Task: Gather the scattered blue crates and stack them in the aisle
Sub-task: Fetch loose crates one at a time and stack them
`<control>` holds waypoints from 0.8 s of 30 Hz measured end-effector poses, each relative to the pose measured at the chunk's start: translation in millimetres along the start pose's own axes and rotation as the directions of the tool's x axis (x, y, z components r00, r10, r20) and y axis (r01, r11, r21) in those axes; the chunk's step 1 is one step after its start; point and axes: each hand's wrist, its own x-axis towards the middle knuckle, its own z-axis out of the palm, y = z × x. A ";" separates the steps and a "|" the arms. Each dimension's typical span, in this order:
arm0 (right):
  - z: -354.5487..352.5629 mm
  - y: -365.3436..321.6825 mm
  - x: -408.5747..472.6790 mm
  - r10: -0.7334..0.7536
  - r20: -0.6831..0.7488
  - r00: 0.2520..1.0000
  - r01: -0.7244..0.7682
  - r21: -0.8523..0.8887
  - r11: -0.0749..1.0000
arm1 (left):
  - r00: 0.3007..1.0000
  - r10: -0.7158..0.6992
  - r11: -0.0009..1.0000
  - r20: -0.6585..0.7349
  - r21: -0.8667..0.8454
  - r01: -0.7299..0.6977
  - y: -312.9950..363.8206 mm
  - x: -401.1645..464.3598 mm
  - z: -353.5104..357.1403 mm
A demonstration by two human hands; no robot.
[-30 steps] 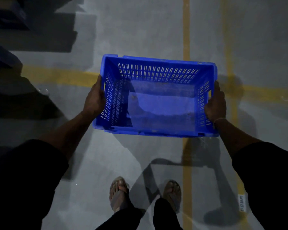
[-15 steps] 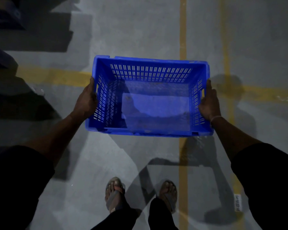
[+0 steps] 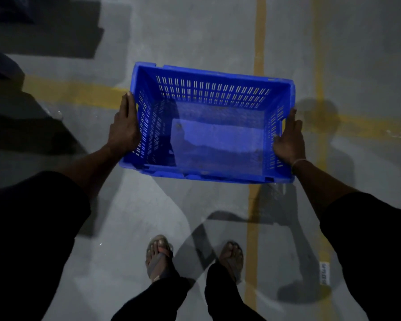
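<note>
1. Above the floor (image 3: pixel 171 216), out in front of the person, a blue crate (image 3: pixel 208 126) is carried between both hands, its open top facing the camera.
2. It is a rectangular tub of hard moulded plastic: a thick rim, walls pierced by rows of short vertical slots, and a solid flat bottom with scuffs and dust on it.
3. At the crate's left end wall the left hand (image 3: pixel 125 128) lies flat against the outside, fingers (image 3: pixel 127 105) straight and close together, pointing away from the body, the palm pressing on the slotted wall.
4. At the right end wall the right hand (image 3: pixel 288 142) does the same, its fingers extended along the rim near a handle slot; whether the thumb hooks over the edge cannot be told. A thin band (image 3: pixel 298 162) circles that wrist.
5. Smooth grey concrete runs underneath, crossed by worn yellow painted lines (image 3: pixel 259 38) meeting at right angles under the crate.
6. Two feet in open sandals (image 3: pixel 159 258) stand at the bottom of the view, below dark trousers.
7. A small white label (image 3: pixel 324 273) sticks to the floor at lower right; dark shapes at upper left are too dim to identify.
</note>
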 end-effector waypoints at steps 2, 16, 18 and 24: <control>0.7 3.5 -7.7 -0.015 0.020 1.000 0.015 -0.009 1.000 | 1.000 0.006 0.999 0.007 0.034 -0.006 2.5 -5.4 1.4; 14.3 8.7 -13.4 -0.238 -0.094 0.967 0.212 -0.227 0.951 | 0.976 0.218 0.900 0.004 0.387 -0.203 0.4 -7.6 23.8; 14.0 12.6 -9.8 -0.255 -0.090 0.963 0.230 -0.225 0.947 | 0.972 0.235 0.906 0.005 0.361 -0.221 -1.2 -4.6 23.0; -9.2 0.4 -3.6 -0.098 0.184 0.978 0.144 -0.257 0.955 | 0.949 0.196 0.948 0.245 0.199 -0.247 -1.5 -2.9 3.5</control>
